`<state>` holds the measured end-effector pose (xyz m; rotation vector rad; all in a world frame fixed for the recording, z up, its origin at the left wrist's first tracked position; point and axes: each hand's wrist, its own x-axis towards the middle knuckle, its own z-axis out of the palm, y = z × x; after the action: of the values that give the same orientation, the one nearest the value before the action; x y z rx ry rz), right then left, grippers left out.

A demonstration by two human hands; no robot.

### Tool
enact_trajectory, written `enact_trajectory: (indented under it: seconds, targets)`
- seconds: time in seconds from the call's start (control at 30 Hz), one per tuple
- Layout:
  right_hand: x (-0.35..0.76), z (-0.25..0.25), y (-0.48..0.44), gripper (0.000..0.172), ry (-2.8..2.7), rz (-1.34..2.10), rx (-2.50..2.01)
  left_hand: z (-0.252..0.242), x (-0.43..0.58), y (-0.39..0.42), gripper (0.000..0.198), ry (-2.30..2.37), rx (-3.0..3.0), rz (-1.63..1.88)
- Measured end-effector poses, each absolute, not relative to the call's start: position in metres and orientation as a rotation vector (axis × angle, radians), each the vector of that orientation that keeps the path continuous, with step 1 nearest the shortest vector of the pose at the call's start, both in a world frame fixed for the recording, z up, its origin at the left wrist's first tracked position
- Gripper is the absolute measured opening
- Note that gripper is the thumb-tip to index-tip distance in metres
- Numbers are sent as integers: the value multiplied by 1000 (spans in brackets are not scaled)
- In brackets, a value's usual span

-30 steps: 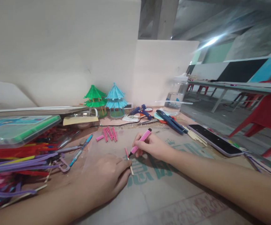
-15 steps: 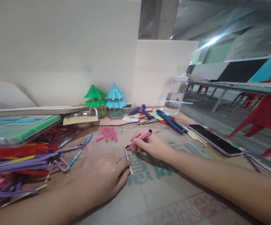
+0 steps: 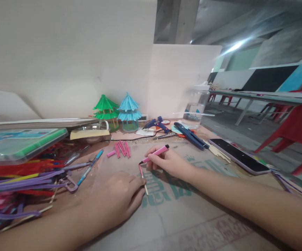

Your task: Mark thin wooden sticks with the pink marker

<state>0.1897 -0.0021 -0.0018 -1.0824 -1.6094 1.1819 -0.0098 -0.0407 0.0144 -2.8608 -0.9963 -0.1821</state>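
My right hand (image 3: pixel 168 163) is closed around a pink marker (image 3: pixel 156 153). The marker's dark tip touches the far end of a thin wooden stick (image 3: pixel 141 172), which is pink on its far part and pale at its near end. My left hand (image 3: pixel 122 195) rests on the work surface, thumb and fingertips pinching the stick near its middle. Beyond the hands lie several pink sticks (image 3: pixel 123 149) and the loose pink marker cap (image 3: pixel 111 153). Under the hands is a translucent plastic sheet (image 3: pixel 163 223) with green printed characters.
At the back stand a green (image 3: pixel 105 108) and a blue (image 3: pixel 129 113) pagoda model, a glue gun (image 3: pixel 157 123) and a water bottle (image 3: pixel 195 108). Right are blue-handled pliers (image 3: pixel 191 136) and a phone (image 3: pixel 238 156). Left: a blue pen (image 3: pixel 90 167), a plastic case (image 3: pixel 22 144), coloured craft strips (image 3: pixel 22 184).
The marker tip has shifted very slightly toward the far end of the stick. My left hand and the stick have stayed in place.
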Motion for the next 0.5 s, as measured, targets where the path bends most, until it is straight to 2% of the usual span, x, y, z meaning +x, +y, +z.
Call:
enact_trajectory:
  seconds: [0.5]
  targets:
    - [189, 2, -5, 10, -1620, 1161, -1106, 13, -10, -40, 29, -958, -2863, -252]
